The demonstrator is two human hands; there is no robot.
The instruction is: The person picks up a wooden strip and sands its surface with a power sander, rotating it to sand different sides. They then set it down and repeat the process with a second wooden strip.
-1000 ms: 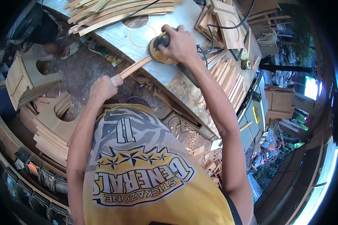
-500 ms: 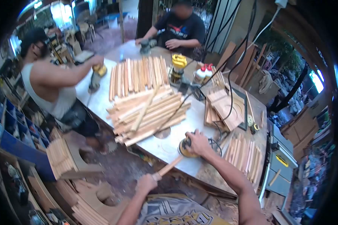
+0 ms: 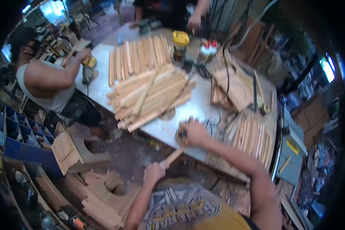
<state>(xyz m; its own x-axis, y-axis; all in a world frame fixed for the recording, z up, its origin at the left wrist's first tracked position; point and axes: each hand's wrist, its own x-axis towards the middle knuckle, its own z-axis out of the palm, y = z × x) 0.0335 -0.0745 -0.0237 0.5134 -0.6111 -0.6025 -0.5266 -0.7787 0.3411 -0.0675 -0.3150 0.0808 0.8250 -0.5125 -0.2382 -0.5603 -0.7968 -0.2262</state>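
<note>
My left hand (image 3: 154,172) is wrapped round the near end of a wooden strip (image 3: 175,155), with something pale between fingers and wood. The strip's far end reaches over the table edge to the sander. My right hand (image 3: 196,132) grips the top of a round power sander (image 3: 181,138), which sits at the strip's far end near the table's front edge. Whether the pad touches the wood is hidden. Beyond my hands lies a loose, crossed pile of wooden strips (image 3: 157,97). Behind it is a neater row of strips (image 3: 138,57).
More strips (image 3: 253,138) lie at the right, below some wooden panels (image 3: 234,86). A yellow-topped tool (image 3: 180,40) stands near red-capped bottles (image 3: 208,49). One co-worker (image 3: 48,80) holds a tool at the left; another (image 3: 168,13) stands across the table. Cables hang at upper right.
My view has shifted slightly. The strip and sander stay together in my hands. The left co-worker has raised a piece of wood; the far co-worker's hand has lifted off the table.
</note>
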